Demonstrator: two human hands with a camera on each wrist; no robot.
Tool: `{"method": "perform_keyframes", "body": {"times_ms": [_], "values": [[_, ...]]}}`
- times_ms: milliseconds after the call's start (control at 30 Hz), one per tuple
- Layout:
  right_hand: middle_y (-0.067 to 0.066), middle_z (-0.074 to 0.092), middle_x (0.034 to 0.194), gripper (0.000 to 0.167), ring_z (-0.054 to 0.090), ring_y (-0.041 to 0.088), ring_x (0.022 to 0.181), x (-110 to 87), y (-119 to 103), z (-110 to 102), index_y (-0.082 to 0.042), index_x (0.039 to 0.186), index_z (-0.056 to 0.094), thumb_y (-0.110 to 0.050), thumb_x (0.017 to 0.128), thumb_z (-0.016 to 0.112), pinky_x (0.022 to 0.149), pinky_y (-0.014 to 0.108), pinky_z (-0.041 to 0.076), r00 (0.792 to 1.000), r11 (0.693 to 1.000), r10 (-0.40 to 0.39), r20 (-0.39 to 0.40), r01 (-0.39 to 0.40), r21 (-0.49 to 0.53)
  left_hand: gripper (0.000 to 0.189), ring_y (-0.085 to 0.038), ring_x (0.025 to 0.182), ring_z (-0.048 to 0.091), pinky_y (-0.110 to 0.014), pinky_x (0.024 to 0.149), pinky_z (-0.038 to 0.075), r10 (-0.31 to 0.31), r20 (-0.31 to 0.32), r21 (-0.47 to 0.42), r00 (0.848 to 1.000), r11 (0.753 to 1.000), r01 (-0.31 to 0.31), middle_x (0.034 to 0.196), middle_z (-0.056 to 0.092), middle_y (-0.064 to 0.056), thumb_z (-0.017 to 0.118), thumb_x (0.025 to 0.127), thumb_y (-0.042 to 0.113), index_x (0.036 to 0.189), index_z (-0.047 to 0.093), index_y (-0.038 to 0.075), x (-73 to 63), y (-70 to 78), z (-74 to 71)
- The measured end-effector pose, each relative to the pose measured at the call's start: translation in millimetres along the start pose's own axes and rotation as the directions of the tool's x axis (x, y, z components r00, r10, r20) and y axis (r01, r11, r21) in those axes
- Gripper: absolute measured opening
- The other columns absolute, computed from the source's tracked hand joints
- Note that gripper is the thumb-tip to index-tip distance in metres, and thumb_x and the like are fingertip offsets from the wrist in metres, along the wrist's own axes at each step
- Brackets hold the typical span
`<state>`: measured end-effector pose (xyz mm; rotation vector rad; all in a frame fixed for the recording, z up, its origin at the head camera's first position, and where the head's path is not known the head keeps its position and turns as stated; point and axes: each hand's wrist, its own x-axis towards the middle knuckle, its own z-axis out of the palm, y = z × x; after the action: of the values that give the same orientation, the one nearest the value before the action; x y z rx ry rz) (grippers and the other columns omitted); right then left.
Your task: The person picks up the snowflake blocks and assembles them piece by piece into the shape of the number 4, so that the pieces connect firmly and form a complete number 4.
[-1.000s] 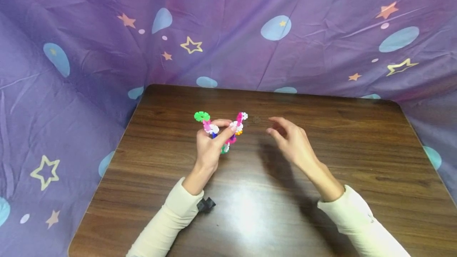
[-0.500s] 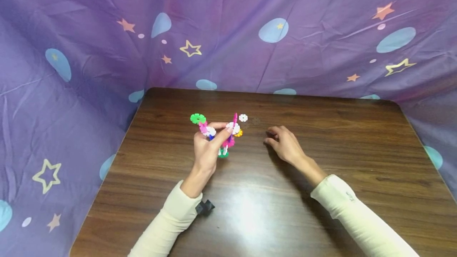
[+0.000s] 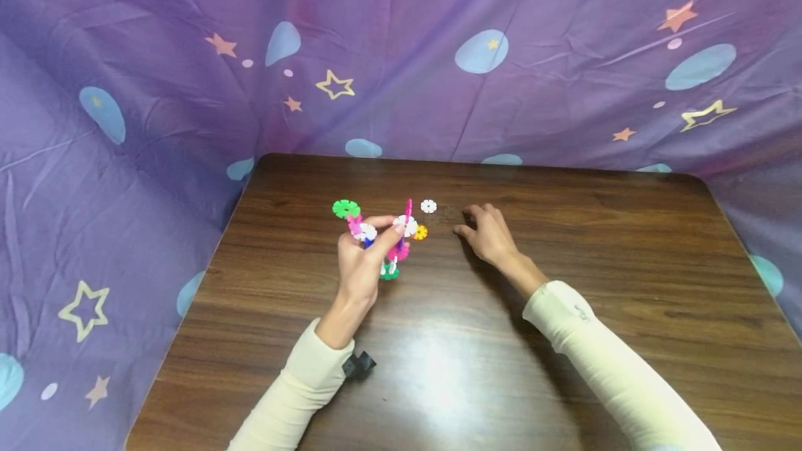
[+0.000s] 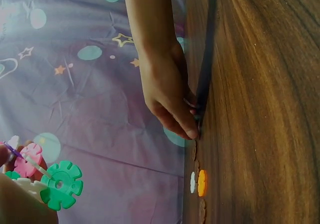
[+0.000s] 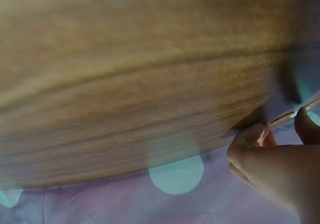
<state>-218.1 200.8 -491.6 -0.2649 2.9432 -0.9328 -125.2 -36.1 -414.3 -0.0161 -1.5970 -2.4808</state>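
Note:
My left hand grips a figure of interlocking snowflake discs in green, pink, white, blue and purple, held above the table. Part of it is hidden behind the fingers. In the left wrist view, its green disc shows at lower left. My right hand reaches down at the far middle of the table, fingertips beside faint brown discs. From the left wrist, the right hand's fingers point down just over a brown disc. Thumb and fingers stand apart in the right wrist view; nothing held shows there.
A white disc and an orange disc lie between the two hands. The brown discs nearly blend into the wooden table. A purple curtain with stars hangs behind and beside it. A black device sits at my left wrist.
My right hand has come down to the table and moved left toward the brown discs. The left hand has shifted slightly left with the figure, which has turned a little, uncovering more of the orange disc.

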Motion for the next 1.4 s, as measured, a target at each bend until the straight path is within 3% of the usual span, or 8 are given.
{"method": "perform_keyframes", "body": {"times_ms": [200,367,567,767,933,1067,1400], "values": [[0.031,0.056,0.133,0.057,0.047,0.048,0.133,10.4,-1,3,0.004,0.143,0.054,-0.032,0.1,0.067,0.112,0.059,0.041,0.999,0.999,0.034,0.022,-0.034,-0.011,0.012,-0.01,0.059,0.071,-0.024,0.057,0.061,-0.003,-0.001,-0.006,1.0,1.0,0.003,0.077,0.076,0.001,0.071,0.085,-0.005,0.096,0.074,-0.003,0.5,0.7,-1.4],[0.031,0.056,0.132,0.053,0.048,0.048,0.129,14.9,-5,5,0.0,0.144,0.055,-0.031,0.101,0.066,0.109,0.058,0.042,1.0,0.999,0.015,0.024,-0.014,-0.035,0.012,-0.01,0.058,0.07,-0.023,0.056,0.06,-0.009,0.007,-0.011,1.0,1.0,0.009,0.075,0.076,0.0,0.071,0.086,-0.004,0.094,0.075,0.002,1.1,0.1,-4.0],[0.026,0.059,0.122,0.04,0.052,0.045,0.118,14.7,-7,7,-0.007,0.135,0.062,-0.027,0.1,0.067,0.102,0.057,0.045,1.0,0.998,-0.014,0.004,0.014,-0.061,0.012,-0.01,0.057,0.069,-0.022,0.054,0.058,-0.003,-0.002,-0.007,1.0,1.0,0.003,0.074,0.076,0.001,0.072,0.085,-0.003,0.092,0.075,0.006,2.1,1.2,-5.9],[0.022,0.062,0.115,0.034,0.054,0.042,0.114,10.5,-4,6,-0.005,0.122,0.065,-0.024,0.095,0.073,0.099,0.054,0.046,1.0,1.0,-0.012,-0.008,0.012,-0.007,0.015,-0.009,0.056,0.069,-0.021,0.054,0.058,0.0,-0.009,0.012,1.0,1.0,0.0,0.076,0.077,0.003,0.073,0.085,-0.003,0.089,0.075,0.011,2.3,2.6,-6.6],[0.017,0.063,0.1,0.032,0.059,0.034,0.095,3.4,-4,4,-0.002,0.11,0.061,-0.021,0.091,0.078,0.085,0.048,0.049,1.0,0.999,-0.007,-0.005,0.008,0.034,0.012,-0.009,0.056,0.068,-0.021,0.053,0.057,0.0,-0.014,0.026,1.0,1.0,0.0,0.076,0.077,0.002,0.074,0.085,-0.002,0.09,0.076,0.009,2.0,2.6,-7.5],[0.013,0.066,0.091,0.032,0.062,0.029,0.085,-3.7,-4,3,-0.002,0.108,0.06,-0.02,0.09,0.079,0.077,0.044,0.049,1.0,0.999,-0.015,0.014,0.015,0.046,0.011,-0.009,0.056,0.068,-0.02,0.052,0.056,-0.004,-0.012,0.027,1.0,1.0,0.004,0.074,0.076,0.002,0.074,0.085,-0.003,0.091,0.076,0.006,1.3,2.6,-6.8],[0.015,0.069,0.1,0.023,0.066,0.031,0.095,-19.1,-4,-4,-0.003,0.113,0.059,-0.012,0.095,0.07,0.088,0.048,0.051,0.996,0.993,0.011,0.09,-0.021,0.114,0.011,-0.009,0.055,0.067,-0.02,0.051,0.055,-0.02,0.004,0.02,1.0,1.0,0.02,0.071,0.074,0.001,0.073,0.086,-0.003,0.091,0.075,0.007,-0.6,-0.1,-4.3]]}}
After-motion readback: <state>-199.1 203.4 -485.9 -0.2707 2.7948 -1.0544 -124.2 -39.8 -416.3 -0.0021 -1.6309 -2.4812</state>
